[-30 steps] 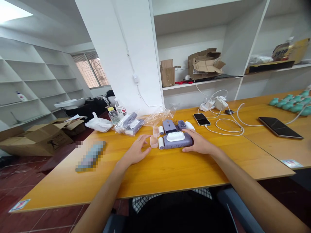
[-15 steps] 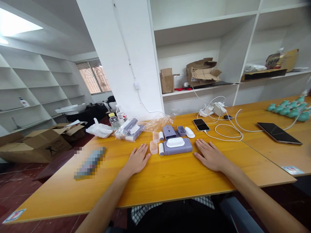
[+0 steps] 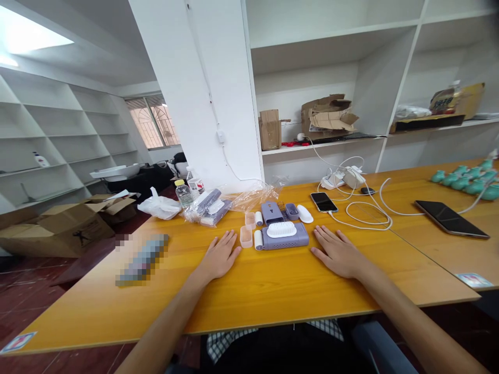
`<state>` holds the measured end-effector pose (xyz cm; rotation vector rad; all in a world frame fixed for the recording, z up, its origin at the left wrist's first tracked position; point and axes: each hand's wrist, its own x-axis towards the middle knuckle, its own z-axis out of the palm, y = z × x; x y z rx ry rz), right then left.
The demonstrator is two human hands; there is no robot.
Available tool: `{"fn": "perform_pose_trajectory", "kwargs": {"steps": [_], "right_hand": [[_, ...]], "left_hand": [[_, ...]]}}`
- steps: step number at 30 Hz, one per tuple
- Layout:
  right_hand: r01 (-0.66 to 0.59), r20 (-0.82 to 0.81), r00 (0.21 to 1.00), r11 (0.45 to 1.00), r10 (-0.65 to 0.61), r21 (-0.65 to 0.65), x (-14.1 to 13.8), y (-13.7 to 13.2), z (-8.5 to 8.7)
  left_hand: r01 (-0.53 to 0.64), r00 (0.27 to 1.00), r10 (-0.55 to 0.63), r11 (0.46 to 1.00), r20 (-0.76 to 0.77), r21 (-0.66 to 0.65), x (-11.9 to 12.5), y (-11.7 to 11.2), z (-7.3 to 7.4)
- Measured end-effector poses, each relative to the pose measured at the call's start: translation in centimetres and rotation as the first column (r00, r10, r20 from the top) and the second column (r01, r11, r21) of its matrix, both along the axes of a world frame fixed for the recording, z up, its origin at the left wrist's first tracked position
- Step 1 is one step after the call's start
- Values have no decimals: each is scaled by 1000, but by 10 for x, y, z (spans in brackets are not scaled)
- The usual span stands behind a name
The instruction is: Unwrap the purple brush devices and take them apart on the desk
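My left hand point(image 3: 219, 255) lies flat and open on the yellow table point(image 3: 273, 283), fingers stretched out, just left of a clear plastic cap point(image 3: 246, 236). My right hand point(image 3: 337, 251) also lies flat and open on the table, just right of a purple perforated case point(image 3: 286, 239) that carries a white brush point(image 3: 281, 229) on top and a white roller point(image 3: 258, 240) at its left end. Neither hand holds anything. Behind the case sit a second purple piece point(image 3: 272, 212), a small purple tray point(image 3: 292, 211) and a white oval part point(image 3: 304, 214).
A phone point(image 3: 324, 202) with white cables point(image 3: 366, 213) lies behind my right hand. A dark tablet point(image 3: 451, 218) and teal jars point(image 3: 473, 174) sit at the right. Plastic bags point(image 3: 218, 202), a bottle point(image 3: 182, 193) and a blurred flat object point(image 3: 142, 259) lie left. Cardboard boxes point(image 3: 58, 226) stand on the floor.
My right hand has let go of the purple case and now rests flat beside it. My left hand has drawn back a little and flattened. The view tilted up slightly.
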<state>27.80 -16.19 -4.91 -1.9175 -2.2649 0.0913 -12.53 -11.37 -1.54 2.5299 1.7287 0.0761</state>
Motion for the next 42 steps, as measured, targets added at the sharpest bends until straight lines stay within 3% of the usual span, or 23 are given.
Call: {"fn": "perform_pose_trajectory", "kwargs": {"steps": [9, 21, 34, 42], "right_hand": [[1, 2, 1000, 1000, -1, -1, 1, 0, 0], [-14, -34, 999, 1000, 15, 26, 4, 4, -9], [-20, -77, 997, 998, 25, 66, 2, 6, -10], [-16, -119, 993, 998, 23, 56, 1, 10, -11]], "left_hand": [[9, 1000, -9, 1000, 1, 17, 2, -1, 0], [36, 999, -38, 997, 36, 68, -8, 7, -14], [15, 1000, -16, 1000, 26, 24, -5, 0, -4], [35, 998, -38, 997, 57, 62, -13, 7, -15]]}}
